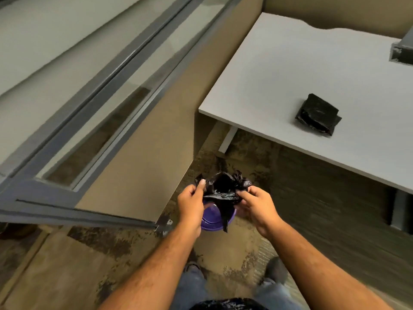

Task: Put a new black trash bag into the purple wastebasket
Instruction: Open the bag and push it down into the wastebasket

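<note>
Jeans (192,289) and two dark shoes (276,268) fill the bottom of my view, standing on the patterned carpet (89,253) just short of the purple wastebasket (212,222). Both forearms reach out over that wastebasket. My left hand (192,202) pinches one edge of the black trash bag (223,189) between thumb and fingers, and my right hand (254,204) is closed on the opposite edge, so the bag's mouth is spread partly open between them. It hangs directly above the wastebasket, with a twisted tail dropping down across the rim. What I can see of the wastebasket's inside is bare purple. Beyond and to the right of the wastebasket, a white counter (279,70) carries a folded black packet (317,114). Left of the wastebasket runs a tan wall panel (143,157) topped by a grey-framed window (89,90).
</note>
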Demonstrator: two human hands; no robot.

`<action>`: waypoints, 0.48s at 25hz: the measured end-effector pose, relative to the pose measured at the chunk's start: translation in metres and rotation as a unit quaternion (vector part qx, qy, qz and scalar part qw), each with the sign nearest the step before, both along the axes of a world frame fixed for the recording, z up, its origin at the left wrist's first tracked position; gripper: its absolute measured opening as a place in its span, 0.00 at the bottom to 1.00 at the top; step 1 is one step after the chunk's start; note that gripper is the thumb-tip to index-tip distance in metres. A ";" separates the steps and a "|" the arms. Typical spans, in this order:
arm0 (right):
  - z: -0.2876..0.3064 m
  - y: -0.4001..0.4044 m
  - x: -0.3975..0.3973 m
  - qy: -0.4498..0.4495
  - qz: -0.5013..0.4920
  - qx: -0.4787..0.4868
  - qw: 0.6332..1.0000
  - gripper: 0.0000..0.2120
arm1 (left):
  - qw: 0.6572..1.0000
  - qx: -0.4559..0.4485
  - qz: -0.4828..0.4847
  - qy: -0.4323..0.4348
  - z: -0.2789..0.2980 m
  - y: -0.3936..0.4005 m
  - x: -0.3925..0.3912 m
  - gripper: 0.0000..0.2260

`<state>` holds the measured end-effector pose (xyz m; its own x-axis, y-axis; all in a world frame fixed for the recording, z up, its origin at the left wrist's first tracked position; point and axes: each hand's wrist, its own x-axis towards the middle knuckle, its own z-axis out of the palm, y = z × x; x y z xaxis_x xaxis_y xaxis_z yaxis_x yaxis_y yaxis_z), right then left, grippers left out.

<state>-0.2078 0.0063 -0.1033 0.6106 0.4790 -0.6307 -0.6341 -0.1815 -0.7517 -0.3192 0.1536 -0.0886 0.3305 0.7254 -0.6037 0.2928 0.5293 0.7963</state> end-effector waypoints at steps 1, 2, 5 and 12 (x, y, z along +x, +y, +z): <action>-0.007 0.009 -0.003 0.012 -0.033 -0.007 0.999 0.03 | 1.000 -0.017 0.003 -0.003 -0.007 0.015 -0.004 0.12; -0.014 0.017 -0.006 0.018 -0.068 -0.012 0.997 0.04 | 0.999 -0.040 0.009 -0.013 -0.015 0.030 -0.006 0.10; -0.033 0.033 -0.010 0.021 -0.135 -0.016 0.991 0.04 | 0.991 -0.107 0.038 -0.067 -0.034 0.057 -0.009 0.05; -0.145 0.052 -0.006 -0.017 -0.078 -0.050 0.996 0.32 | 0.991 0.051 -0.126 -0.014 -0.154 0.074 -0.012 0.09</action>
